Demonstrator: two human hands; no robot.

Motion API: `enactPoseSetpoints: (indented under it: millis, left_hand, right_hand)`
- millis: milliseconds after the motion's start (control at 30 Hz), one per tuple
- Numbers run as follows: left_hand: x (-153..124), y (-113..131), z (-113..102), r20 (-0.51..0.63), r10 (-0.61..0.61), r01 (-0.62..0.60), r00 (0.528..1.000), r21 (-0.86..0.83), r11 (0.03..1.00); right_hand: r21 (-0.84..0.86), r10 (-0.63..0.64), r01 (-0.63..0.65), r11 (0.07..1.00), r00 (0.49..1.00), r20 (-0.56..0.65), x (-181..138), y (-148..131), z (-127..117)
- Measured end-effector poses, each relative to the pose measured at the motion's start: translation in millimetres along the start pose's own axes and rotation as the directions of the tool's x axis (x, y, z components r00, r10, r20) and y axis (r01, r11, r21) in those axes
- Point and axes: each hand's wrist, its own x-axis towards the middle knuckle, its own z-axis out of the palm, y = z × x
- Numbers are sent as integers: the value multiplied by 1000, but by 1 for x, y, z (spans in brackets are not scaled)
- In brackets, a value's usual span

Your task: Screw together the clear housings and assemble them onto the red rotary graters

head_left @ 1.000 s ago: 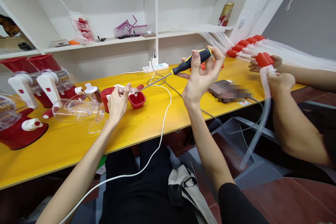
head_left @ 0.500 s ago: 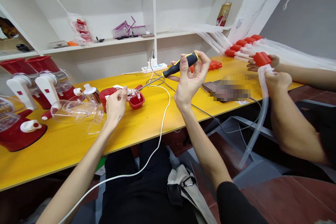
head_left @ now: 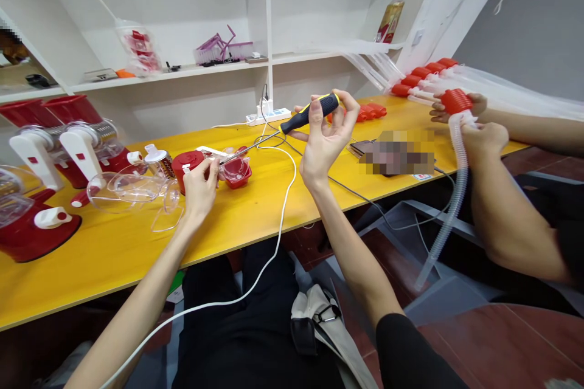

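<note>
My right hand [head_left: 329, 134] is closed around the black-and-yellow handle of a screwdriver [head_left: 310, 114], raised above the table. The shaft slants down to the left, its tip at the fingertips of my left hand [head_left: 201, 188]. Those fingers are pinched on a small clear plastic part [head_left: 228, 171], mostly hidden by the fingers and blending with the red dish-like piece [head_left: 239, 176] behind it. Just behind my left hand stands a round red container [head_left: 186, 161]. To its left lie larger clear plastic pieces [head_left: 132, 188].
Red-and-white rotary graters [head_left: 82, 140] and a small bottle [head_left: 158, 161] stand on the left of the yellow table [head_left: 255, 219]. A white cable [head_left: 287, 200] crosses the front edge. A power strip [head_left: 269, 117] lies behind. At right, a co-worker's hands [head_left: 483, 134] hold a red-topped hose pump [head_left: 456, 103].
My right hand and the screwdriver have shifted slightly left and down. The clear part at my left fingertips shows differently, lower against the red dish. The co-worker's hands have barely moved.
</note>
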Motion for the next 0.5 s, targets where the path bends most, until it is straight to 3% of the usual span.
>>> enactPoseSetpoints:
  millis: [233, 500]
  left_hand:
    - [1, -10, 0, -27, -51, 49, 998, -69, 996]
    - [-1, -13, 4, -23, -147, 144, 989, -88, 986]
  right_hand:
    - [40, 15, -15, 999, 1000, -4, 2, 6, -2]
    - [-42, -16, 15, 999, 1000, -16, 11, 9, -9]
